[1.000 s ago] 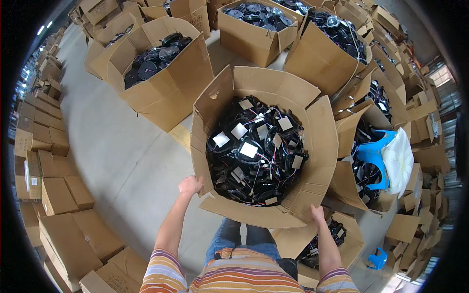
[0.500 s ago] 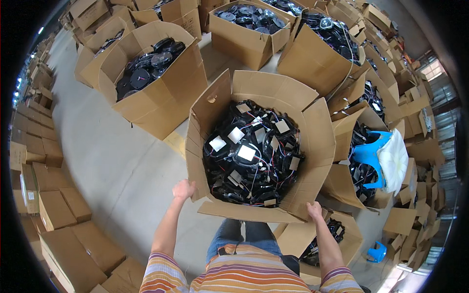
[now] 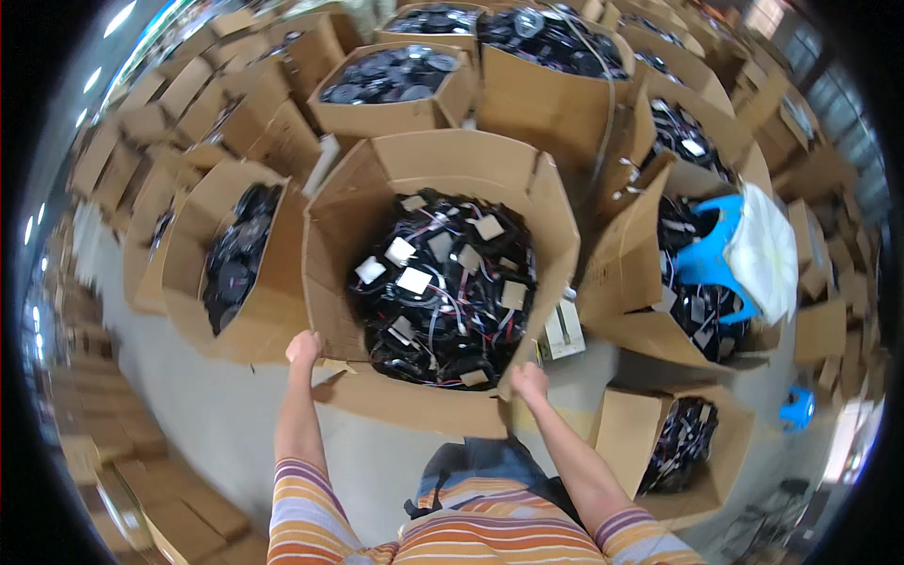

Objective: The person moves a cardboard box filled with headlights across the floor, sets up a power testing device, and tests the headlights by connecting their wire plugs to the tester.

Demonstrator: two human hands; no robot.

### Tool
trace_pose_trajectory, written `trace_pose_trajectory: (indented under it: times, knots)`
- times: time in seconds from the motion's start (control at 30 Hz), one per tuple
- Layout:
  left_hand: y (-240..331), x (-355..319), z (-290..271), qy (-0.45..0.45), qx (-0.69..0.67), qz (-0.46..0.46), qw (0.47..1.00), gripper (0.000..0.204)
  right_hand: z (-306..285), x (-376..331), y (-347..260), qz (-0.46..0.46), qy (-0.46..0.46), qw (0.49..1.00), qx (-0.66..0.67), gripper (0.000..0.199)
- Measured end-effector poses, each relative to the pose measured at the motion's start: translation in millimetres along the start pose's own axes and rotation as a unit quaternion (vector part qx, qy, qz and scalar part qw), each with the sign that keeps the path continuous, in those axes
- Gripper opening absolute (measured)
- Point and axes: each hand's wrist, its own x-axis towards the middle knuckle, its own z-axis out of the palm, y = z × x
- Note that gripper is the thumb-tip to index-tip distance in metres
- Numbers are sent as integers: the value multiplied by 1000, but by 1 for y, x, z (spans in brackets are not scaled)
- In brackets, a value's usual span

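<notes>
A large open cardboard box stands in front of me, its flaps folded outward. Inside lies a heap of black parts with thin coloured wires, white connectors and several white or tan square pieces among them; their exact kind cannot be made out. My left hand is closed on the box's near left corner. At the near right corner my right hand grips the cardboard edge. Both arms reach forward, and the near flap hangs between the hands towards my legs.
Boxes of black parts stand at the left, behind and at the right. A blue plastic stool with a white cushion rests on the right box. A smaller filled box sits near right; a pale carton is beside my box.
The held box has come up close to the boxes behind it, and my view has turned. A pale carton on the floor now shows to its right. Both hands keep their grip.
</notes>
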Motion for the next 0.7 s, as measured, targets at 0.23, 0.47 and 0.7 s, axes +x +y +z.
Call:
trace_pose_trajectory:
  times: [0.23, 0.47, 0.7]
  knots:
    - [-31, 68, -26, -129, 89, -35, 987, 45, -14, 26, -2, 30, -148, 988, -9, 46]
    - [-23, 124, -23, -69, -9, 19, 997, 53, -63, 86, -3, 75, 39, 995, 55, 41]
    - [-9, 170, -9, -79, -88, 104, 988, 52, -64, 127, 15, 123, 52, 990, 51, 38]
